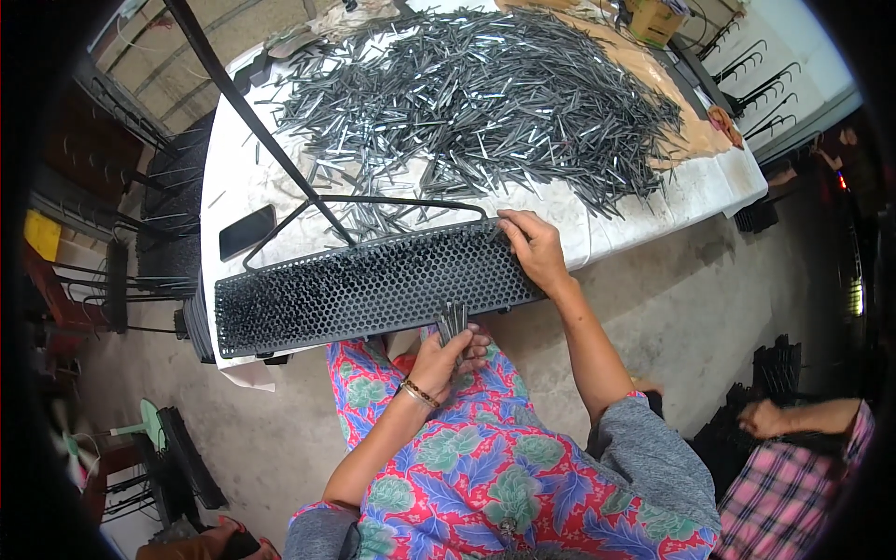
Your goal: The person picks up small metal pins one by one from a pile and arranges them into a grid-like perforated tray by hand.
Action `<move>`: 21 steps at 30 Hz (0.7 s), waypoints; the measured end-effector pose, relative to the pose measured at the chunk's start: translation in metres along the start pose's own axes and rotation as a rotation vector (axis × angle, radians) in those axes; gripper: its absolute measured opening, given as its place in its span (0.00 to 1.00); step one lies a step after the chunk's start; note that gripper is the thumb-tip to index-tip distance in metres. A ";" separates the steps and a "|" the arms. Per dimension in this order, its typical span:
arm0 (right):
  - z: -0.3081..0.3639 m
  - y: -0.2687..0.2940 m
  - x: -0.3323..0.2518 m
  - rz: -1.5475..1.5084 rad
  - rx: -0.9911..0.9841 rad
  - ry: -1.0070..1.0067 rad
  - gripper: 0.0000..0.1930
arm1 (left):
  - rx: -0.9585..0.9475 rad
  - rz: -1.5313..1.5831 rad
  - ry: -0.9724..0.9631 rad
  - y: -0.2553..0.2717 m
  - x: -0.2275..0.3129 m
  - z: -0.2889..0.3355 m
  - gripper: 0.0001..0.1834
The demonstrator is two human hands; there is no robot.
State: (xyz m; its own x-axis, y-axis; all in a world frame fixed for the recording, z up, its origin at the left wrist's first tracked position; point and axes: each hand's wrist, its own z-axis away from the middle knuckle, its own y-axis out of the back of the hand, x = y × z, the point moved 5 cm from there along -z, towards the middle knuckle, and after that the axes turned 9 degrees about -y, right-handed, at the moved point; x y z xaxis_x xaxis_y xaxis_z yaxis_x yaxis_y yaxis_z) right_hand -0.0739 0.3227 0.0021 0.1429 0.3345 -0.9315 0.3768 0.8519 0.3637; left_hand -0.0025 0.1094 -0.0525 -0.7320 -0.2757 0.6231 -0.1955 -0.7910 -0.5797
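Note:
A long black perforated panel with a honeycomb of holes lies tilted along the table's near edge. Many holes toward its left end look filled with dark pieces; toward the right they show lighter. My left hand, wearing bracelets, is closed round a bundle of thin dark strips just below the panel's front edge. Over the panel's far right corner, my right hand has its fingers pinched together; what they hold, if anything, is too small to make out. A black rod frame rises behind the panel.
A large heap of dark strips covers much of the white-covered table. A phone lies left of the panel. Racks with rods stand around. A co-worker's hand and checked garment show at lower right.

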 end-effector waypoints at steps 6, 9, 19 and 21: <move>0.004 0.000 -0.020 0.204 0.053 0.402 0.10 | -0.006 0.000 -0.012 0.001 0.001 0.000 0.11; 0.011 0.005 -0.033 0.029 -0.002 0.230 0.10 | 0.035 0.001 -0.040 -0.006 0.011 0.005 0.12; 0.066 -0.032 -0.021 -0.085 -0.580 -0.193 0.13 | -0.017 -0.075 -0.159 -0.008 0.014 0.002 0.12; 0.067 -0.030 -0.021 -0.082 -0.580 -0.213 0.13 | -0.010 -0.116 -0.157 -0.009 0.012 0.002 0.12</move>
State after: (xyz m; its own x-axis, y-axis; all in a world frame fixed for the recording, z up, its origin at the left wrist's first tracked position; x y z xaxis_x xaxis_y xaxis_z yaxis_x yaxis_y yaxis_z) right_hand -0.0271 0.2631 0.0102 0.3367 0.2222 -0.9150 -0.1558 0.9715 0.1786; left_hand -0.0083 0.1120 -0.0389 -0.5939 -0.2655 0.7595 -0.2795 -0.8171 -0.5042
